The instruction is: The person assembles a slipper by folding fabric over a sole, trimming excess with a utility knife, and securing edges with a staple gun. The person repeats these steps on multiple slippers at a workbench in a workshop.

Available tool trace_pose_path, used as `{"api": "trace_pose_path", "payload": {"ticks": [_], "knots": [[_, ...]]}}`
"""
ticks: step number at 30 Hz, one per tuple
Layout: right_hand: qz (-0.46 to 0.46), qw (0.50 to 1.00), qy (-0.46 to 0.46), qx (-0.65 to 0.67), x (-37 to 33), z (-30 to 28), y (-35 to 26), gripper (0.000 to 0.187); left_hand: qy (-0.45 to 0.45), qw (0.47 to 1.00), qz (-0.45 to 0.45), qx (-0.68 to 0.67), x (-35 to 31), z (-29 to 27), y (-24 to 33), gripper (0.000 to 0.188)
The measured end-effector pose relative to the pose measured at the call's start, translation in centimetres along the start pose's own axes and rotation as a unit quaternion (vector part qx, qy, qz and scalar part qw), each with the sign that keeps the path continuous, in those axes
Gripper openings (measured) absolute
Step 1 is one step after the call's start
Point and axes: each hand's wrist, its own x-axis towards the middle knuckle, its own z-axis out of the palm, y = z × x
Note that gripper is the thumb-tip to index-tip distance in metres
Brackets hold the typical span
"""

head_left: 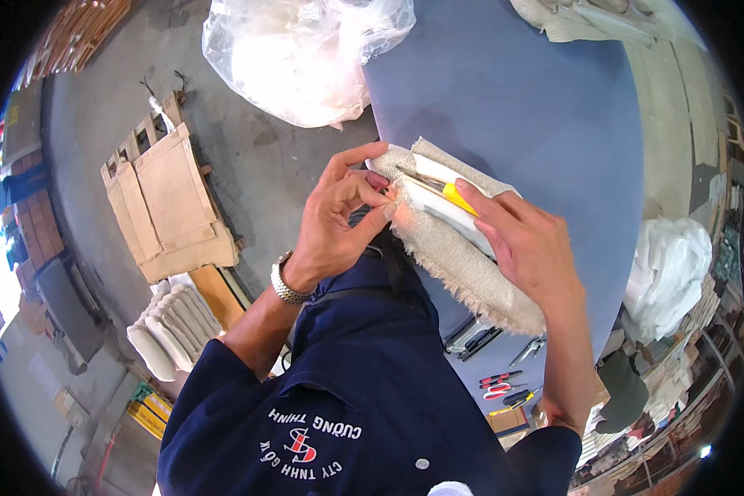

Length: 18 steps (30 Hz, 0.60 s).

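A padded piece [471, 269] covered in beige woven fabric with frayed edges lies at the near edge of the blue-grey table, in front of my body. White padding shows along its open middle. My left hand [339, 211], with a metal watch on the wrist, pinches the frayed fabric at its left end between thumb and forefinger. My right hand [525, 240] grips a yellow-handled tool [456, 198] laid along the opening. A thin shaft runs from the tool toward my left fingertips; its exact kind is unclear.
On the table [504, 91] near my body lie a stapler-like tool [473, 337], red-handled scissors [498, 388] and other hand tools. A clear plastic bag [306, 62] sits beyond the table's left edge. Flattened cardboard [169, 202] and stacked cushions [174, 326] are at left, white plastic [668, 277] at right.
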Motion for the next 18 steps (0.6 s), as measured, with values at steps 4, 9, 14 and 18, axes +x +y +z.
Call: {"api": "trace_pose_path", "payload": {"ticks": [4,9,14,18], "knots": [[0.023,0.999,0.034,0.027,-0.5,0.4,-0.1,0.052,-0.059,0.997,0.034,0.042,0.4,-0.9,0.4,0.011],[0.039,0.990,0.097,0.096,-0.6,1.7,0.0,0.050,-0.050,0.998,0.015,0.038,0.1,-1.2,0.3,0.010],[0.018,0.973,0.199,0.118,-1.4,3.8,-0.1,0.050,-0.017,0.994,-0.056,-0.089,0.3,-2.6,0.4,0.011],[0.045,0.950,0.266,0.155,-2.8,5.5,0.3,0.044,0.013,0.990,-0.090,-0.105,0.6,-4.3,-0.8,0.009]]}}
